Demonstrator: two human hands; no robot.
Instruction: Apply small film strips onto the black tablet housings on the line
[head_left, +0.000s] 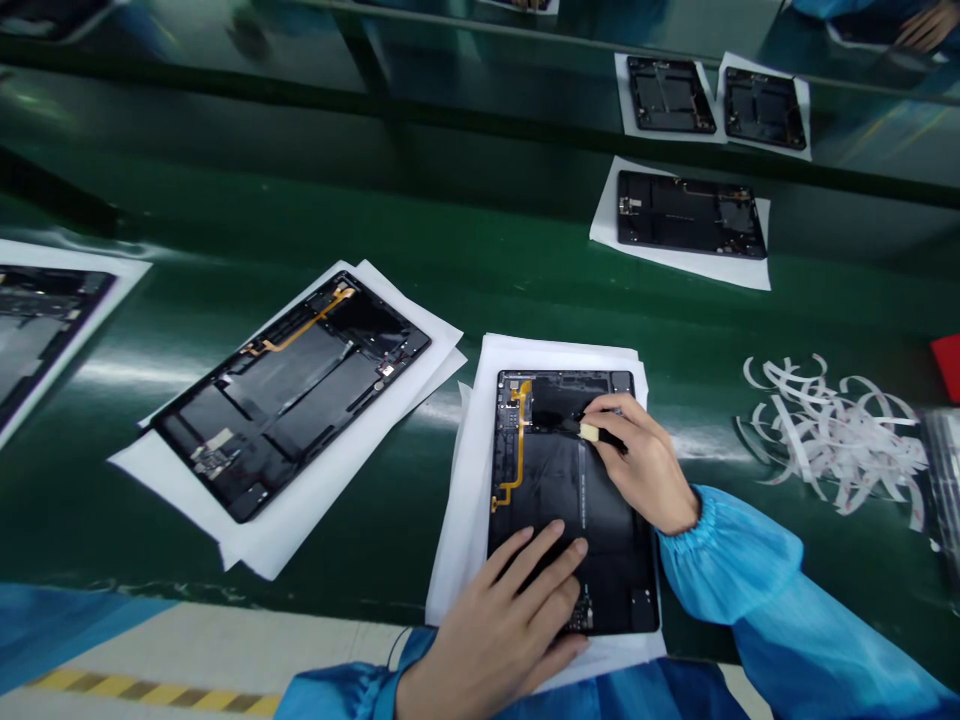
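A black tablet housing (551,470) with an orange flex cable (520,440) lies on white paper sheets (469,520) in front of me. My left hand (517,620) rests over its lower part, fingers stretched out and slightly spread, holding nothing. Near the upper right of the housing, my right hand (641,455) pinches a small pale yellow block (589,432), which looks like foam or sponge. The block is at the top end of a thin grey strip (583,490) running down the housing. Whether it presses on the surface I cannot tell.
Another open tablet housing (300,390) lies tilted on paper to the left, with part of one more (45,320) beyond it. A housing (690,215) sits on paper farther back. Curled white strips (832,430) are heaped at the right, near a red object (948,365).
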